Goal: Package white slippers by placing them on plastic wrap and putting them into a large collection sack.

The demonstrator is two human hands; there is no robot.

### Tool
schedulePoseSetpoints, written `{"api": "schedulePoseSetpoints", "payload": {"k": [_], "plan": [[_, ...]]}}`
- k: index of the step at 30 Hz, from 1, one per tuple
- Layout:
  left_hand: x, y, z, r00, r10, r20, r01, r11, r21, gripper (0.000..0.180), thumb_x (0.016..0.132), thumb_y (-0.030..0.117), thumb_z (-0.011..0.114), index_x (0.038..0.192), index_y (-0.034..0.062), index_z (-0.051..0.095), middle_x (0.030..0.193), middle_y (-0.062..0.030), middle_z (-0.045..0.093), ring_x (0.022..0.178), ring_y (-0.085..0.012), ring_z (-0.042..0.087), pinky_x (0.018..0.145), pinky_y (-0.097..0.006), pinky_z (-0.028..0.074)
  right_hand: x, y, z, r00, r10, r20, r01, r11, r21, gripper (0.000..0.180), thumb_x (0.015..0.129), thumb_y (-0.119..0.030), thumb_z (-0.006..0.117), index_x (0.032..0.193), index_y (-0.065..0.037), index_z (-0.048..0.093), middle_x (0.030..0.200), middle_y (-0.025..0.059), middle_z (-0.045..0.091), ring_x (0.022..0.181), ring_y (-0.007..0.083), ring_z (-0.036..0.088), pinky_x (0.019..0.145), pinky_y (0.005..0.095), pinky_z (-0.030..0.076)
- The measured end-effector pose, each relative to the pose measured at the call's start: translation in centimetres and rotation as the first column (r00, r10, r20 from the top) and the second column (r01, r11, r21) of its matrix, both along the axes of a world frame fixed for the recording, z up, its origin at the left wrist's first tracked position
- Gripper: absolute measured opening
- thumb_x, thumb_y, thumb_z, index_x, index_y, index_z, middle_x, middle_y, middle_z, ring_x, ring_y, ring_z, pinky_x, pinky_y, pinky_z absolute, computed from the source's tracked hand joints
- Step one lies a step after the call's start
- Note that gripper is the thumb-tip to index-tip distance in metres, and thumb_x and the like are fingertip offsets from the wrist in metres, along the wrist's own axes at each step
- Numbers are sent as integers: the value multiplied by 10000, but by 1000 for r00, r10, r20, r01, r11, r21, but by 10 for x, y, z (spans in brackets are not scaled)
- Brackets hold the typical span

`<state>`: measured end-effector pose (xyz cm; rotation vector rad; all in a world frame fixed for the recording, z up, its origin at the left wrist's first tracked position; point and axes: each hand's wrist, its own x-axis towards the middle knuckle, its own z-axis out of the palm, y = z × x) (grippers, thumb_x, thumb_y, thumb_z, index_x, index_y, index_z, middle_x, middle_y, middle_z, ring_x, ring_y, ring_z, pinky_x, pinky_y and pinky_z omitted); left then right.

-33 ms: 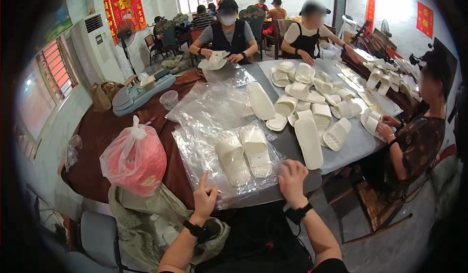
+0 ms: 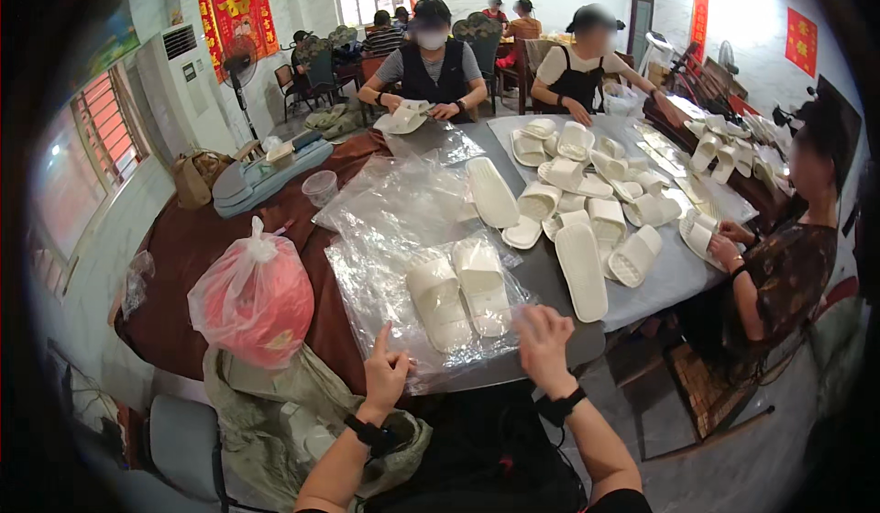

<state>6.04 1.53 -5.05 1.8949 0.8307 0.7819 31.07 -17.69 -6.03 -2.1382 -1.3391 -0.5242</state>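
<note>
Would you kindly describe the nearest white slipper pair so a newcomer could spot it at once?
Find the big grey table, then the bare left hand and right hand at its near edge. Between and beyond them, the white slipper pair lies side by side amid clear plastic, unlike the jumbled white slipper heap.

L hand (image 2: 385, 377) & R hand (image 2: 546, 353) both bare, forearms bare too. Blk band (image 2: 371, 434) on L wrist, matching blk strap (image 2: 561, 407) on R wrist, each w/ a bulkier dk bit on the inner side. Blk sleeve (image 2: 621, 502) at R elbow end, lower edge of pic. Dk clothes (image 2: 477, 444) btwn the arms, w/ sm. red mark (image 2: 506, 463), too blurry to ID.
</note>
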Motion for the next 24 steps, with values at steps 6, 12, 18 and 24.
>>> {"api": "schedulePoseSetpoints", "payload": {"k": [6, 12, 18, 24], "plan": [[-1, 4, 10, 960, -115, 254, 191, 935, -299, 714, 957, 6, 554, 1568, 30, 187, 814, -96, 748, 699, -121, 714, 707, -284, 554, -67, 32, 32, 941, 336, -48, -337, 910, -242, 823, 765, -379, 824, 1497, -286, 460, 1622, 78, 337, 1476, 442, 255, 1083, 609, 261], [-23, -40, 65, 930, -366, -25, 366, 924, 113, 693, 929, 37, 633, 1549, 53, 325, 1538, -183, 447, 1290, -300, 568, 1073, -365, 440, -45, 59, 5, 976, 215, 32, -182, 887, -424, 907, 756, -230, 812, 1546, -313, 376, 1608, 99, 356, 1433, 452, 363, 990, 684, 359], [-88, -60, 78, 950, -312, 16, 286, 889, 358, 629, 900, 23, 679, 1480, 45, 437, 1320, -198, 610, 1181, -364, 616, 1017, -412, 490, 4, 57, 30, 804, 501, -320, -504, 860, 80, 570, 803, 58, 520, 1361, -33, 595, 1361, 163, 627, 1295, 318, 569, 1056, 427, 449], [-190, -53, 36, 955, 239, -174, -158, 910, 382, 379, 904, 111, 688, 1270, 28, 632, 1265, -179, 648, 1146, -367, 631, 978, -416, 512, 49, 55, 62, 617, 341, -709, -52, 917, 395, 343, 1032, -144, 547, 1303, 62, 592, 1253, 164, 638, 1092, 216, 624, 939, 386, 537]]}}
